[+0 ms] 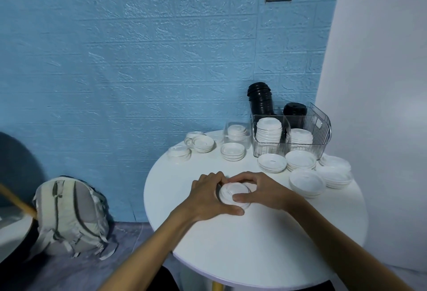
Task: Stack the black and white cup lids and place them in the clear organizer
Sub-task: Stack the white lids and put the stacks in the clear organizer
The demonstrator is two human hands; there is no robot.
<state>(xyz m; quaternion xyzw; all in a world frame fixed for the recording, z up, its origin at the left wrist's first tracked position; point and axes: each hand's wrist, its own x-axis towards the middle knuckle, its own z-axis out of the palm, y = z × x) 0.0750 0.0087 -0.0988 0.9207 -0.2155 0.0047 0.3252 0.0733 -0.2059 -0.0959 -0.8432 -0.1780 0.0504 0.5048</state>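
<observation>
Clear organizer already holds black and white stacks; left hand and right hand cup a white lid stack, grip curled round it; several stacks wait on the counter.

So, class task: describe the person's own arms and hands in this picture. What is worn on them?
Both forearms are bare, with no sleeves in view. The left hand and right hand wear no gloves, and no rings, watch or bracelet show on the fingers or wrists.

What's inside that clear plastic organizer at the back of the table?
The clear organizer holds two stacks of white lids in front and two stacks of black lids behind. The black stacks' lower parts are hidden by the white ones.
</observation>
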